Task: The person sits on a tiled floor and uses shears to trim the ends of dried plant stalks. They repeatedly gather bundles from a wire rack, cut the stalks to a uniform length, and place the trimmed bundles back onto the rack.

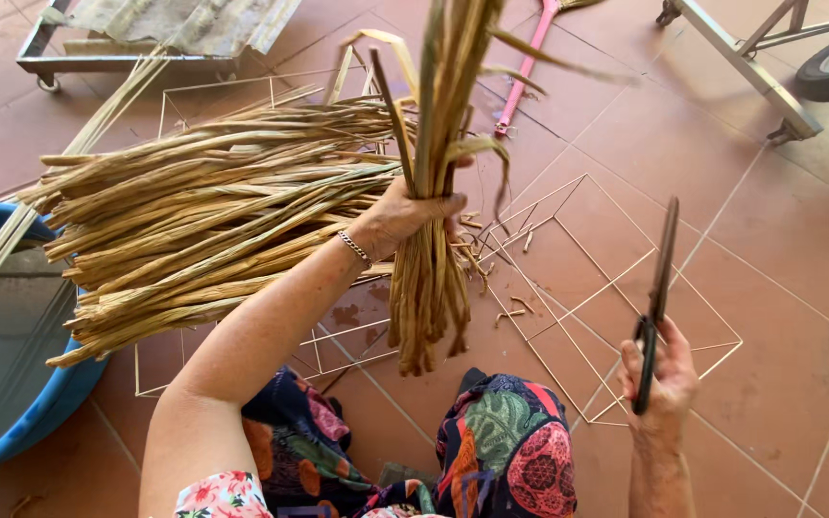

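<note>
**Reeds in one fist, scissors in the other**

The terracotta tile floor (779, 240) runs under everything. My landmark is the big heap of dried reed stalks (203, 221), lying crosswise on those tiles. Left of the heap, the blue water tub (40, 412) sits at the frame edge. Beyond the heap, at the top, a metal trolley (127, 59) carries a crumpled sheet. Right of the heap, thin wire frames (616, 288) lie flat on the tiles, with snipped scraps scattered on them.

At the heap's right end I hold up a smaller bundle of reeds (429, 288), upright, its cut ends hanging above my patterned trousers (506, 446). My left hand (414, 211) is clenched round the middle of that bundle, a bracelet (355, 248) on its wrist.

Well right of the heap, over the wire frames, my right hand (659, 379) grips the handles of dark scissors (657, 288), blades closed and pointing away from me.
</note>
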